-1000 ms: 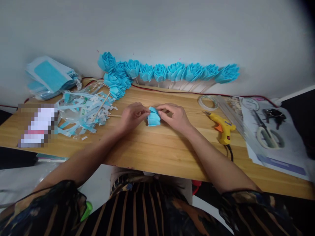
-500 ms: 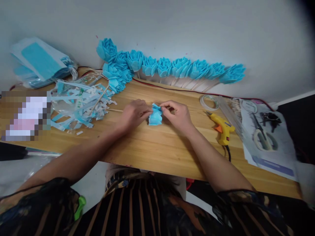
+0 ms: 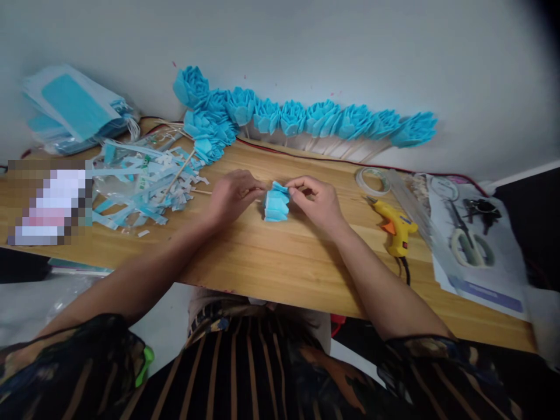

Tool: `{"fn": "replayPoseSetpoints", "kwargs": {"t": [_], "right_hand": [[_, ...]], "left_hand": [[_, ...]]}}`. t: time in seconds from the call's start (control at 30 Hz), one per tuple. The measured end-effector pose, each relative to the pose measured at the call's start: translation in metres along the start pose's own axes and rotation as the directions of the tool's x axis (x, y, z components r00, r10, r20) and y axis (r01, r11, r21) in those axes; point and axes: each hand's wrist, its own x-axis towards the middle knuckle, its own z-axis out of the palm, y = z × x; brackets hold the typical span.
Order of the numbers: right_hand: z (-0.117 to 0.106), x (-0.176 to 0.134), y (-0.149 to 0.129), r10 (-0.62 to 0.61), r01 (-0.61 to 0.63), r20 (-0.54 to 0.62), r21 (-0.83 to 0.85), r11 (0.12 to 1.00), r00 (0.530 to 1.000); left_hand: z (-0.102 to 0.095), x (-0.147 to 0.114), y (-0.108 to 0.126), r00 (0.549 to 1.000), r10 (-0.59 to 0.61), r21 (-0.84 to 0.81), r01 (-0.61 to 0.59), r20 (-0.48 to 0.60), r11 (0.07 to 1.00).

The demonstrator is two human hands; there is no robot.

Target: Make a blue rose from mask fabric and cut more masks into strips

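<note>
Between my hands, a small piece of pleated light-blue fabric (image 3: 276,205), cut in points along its right edge, is held just above the table. Its upper right corner is pinched between the thumb and finger of my right hand (image 3: 318,201). At its left, the fingertips of my left hand (image 3: 234,197) are pressed together; whether anything is in them is too small to make out. A thin wooden stick (image 3: 202,192) passes out of sight behind my left hand.
Blue fabric flowers on sticks (image 3: 293,118) line the wall. Left are cut scraps (image 3: 170,181), stacked face masks (image 3: 79,108) and a blurred-out rectangle (image 3: 50,204). Right are a yellow glue gun (image 3: 397,224), a tape roll (image 3: 373,181) and scissors (image 3: 466,242) on papers (image 3: 507,274).
My left hand has drawn slightly left, away from the blue piece, showing more of its left side. My right hand keeps its pinch at the corner.
</note>
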Motion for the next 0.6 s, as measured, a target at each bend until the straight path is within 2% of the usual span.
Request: {"fn": "replayPoseSetpoints", "kwargs": {"t": [0.2,0.43,0.6], "right_hand": [[-0.001,0.000,-0.002,-0.011,0.011,0.009,-0.009,1.000,1.000],[0.000,-0.001,-0.003,0.008,-0.009,0.028,0.035,0.999,1.000],[0.001,0.000,0.002,0.035,-0.036,0.024,0.078,0.996,0.999]], "left_hand": [[0.011,0.000,-0.007,0.997,0.034,0.018,-0.035,0.063,0.999],[0.021,-0.003,-0.015,0.984,0.169,0.038,-0.171,0.062,0.984],[0.021,-0.003,-0.014,0.979,0.169,0.052,-0.176,0.114,0.983]]}}
